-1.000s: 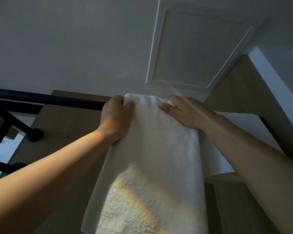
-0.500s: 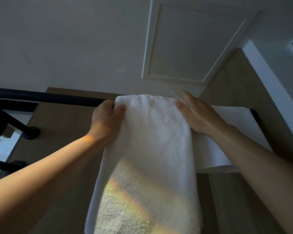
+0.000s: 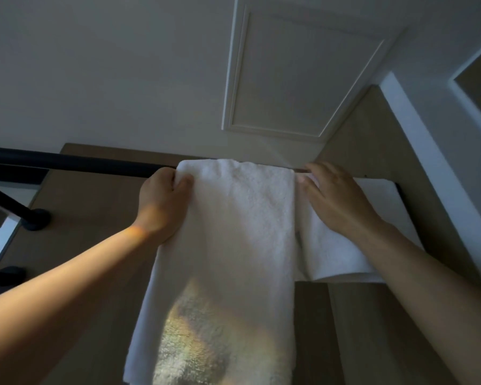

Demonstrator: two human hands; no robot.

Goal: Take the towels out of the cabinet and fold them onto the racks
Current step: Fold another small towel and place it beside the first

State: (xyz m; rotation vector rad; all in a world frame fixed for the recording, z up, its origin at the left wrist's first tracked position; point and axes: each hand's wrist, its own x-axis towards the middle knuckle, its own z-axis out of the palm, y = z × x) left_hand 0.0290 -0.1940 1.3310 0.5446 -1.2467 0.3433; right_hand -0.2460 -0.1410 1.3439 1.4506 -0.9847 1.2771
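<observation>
A long white towel (image 3: pixel 233 245) hangs folded over a black rack bar (image 3: pixel 75 163) that runs across the wall above me. My left hand (image 3: pixel 164 201) grips the towel's upper left edge at the bar, thumb on the front. My right hand (image 3: pixel 336 198) lies with straight fingers on a second, shorter white towel (image 3: pixel 331 257) hanging over the same bar to the right, its fingertips at the gap between the two towels. A patch of sunlight falls on the long towel's lower part.
The rack's black brackets (image 3: pixel 36 219) fasten to a beige wall at the left, with a lower bar (image 3: pixel 0 273) below. A white panelled hatch (image 3: pixel 297 73) sits in the ceiling above. A white door frame (image 3: pixel 428 162) runs down the right side.
My right hand has slid off the long towel's top to the right and now lies on the shorter towel. The long towel's top sits flatter on the bar. My left hand keeps its grip.
</observation>
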